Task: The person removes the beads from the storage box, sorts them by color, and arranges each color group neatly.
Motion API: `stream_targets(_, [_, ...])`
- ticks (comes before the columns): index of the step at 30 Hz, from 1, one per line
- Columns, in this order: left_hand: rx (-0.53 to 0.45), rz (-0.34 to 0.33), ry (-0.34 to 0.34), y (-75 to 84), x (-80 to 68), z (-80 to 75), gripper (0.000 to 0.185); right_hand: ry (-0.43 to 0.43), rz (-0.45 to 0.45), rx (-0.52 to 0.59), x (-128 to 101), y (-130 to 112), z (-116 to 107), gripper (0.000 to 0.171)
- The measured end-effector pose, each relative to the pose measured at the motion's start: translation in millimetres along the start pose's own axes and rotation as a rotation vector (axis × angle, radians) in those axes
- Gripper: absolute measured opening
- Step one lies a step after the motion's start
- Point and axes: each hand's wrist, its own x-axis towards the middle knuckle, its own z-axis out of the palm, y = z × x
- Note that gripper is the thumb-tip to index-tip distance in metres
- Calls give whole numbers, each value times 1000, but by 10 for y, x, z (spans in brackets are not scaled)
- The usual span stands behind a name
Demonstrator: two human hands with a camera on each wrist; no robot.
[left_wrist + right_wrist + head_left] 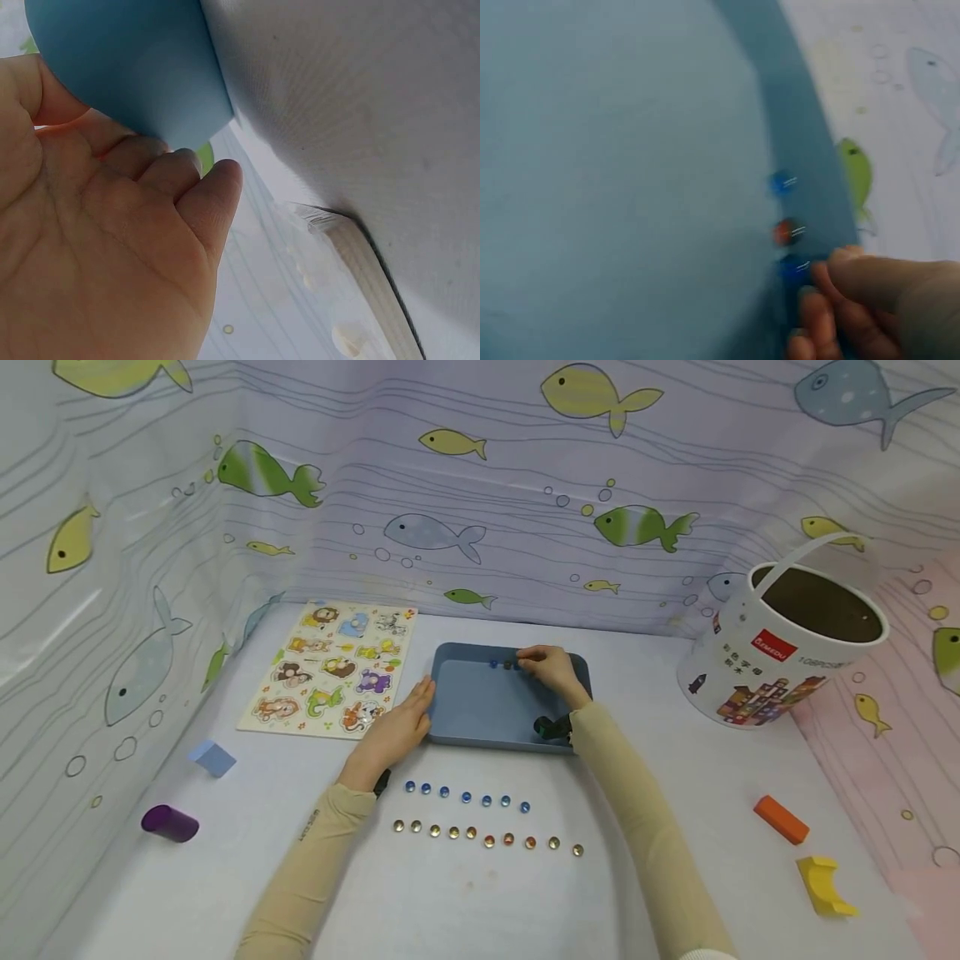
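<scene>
Right hand [551, 667] fingertips pinching a small dark-blue glass bead [793, 268] at the far wall of the shallow blue plastic tray [465, 697]; left hand [401, 722], fingers straight, pressing the tray's left rim.

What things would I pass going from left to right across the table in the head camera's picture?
Purple cylinder → light blue block → animal puzzle board → left hand → blue tray → white bucket → yellow arch block.
</scene>
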Motion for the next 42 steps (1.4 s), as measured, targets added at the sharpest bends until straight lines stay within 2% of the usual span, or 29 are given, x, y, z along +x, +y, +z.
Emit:
stream_targets(6, [-2, 10, 9, 20, -3, -18, 59, -11, -110, -185, -7, -4, 95, 29])
stream_targets(9, [-5, 5, 8, 24, -3, -17, 59, -4, -157, -242, -11, -44, 137, 28])
stream_targets(13, [-9, 1, 6, 26, -6, 0, 59, 7, -171, -280, -17, -72, 177, 22])
stream_targets(17, [-18, 2, 7, 28, -6, 12, 59, 7, -140, -280, -14, -61, 175, 21])
stream_targets(21, [-6, 17, 19, 9, 11, 27, 58, -36, -80, -272, -32, -54, 119, 25])
stream_targets(24, [-6, 19, 27, -1, 15, 30, 58, -99, -16, -233, -59, -50, 53, 31])
stream_targets(26, [-9, 16, 22, -2, 9, 30, 58, -117, 24, -167, -82, -37, 7, 33])
stream_targets(28, [-11, 8, 15, -5, 1, 34, 58, -85, 30, -117, -99, -7, -34, 32])
stream_targets(31, [-7, 15, 12, -2, -8, 25, 57, 22, -14, -79, -122, 34, -91, 28])
stream_targets(33, [-6, 20, 17, 1, -11, 7, 57, 87, -59, -123, -133, 45, -119, 26])
stream_targets(36, [-4, 25, 26, -3, -5, -11, 57, 127, -113, -222, -137, 52, -133, 24])
stream_targets(42, [-2, 25, 25, -33, 16, 31, 58, 67, -141, -404, -118, 38, -73, 23])
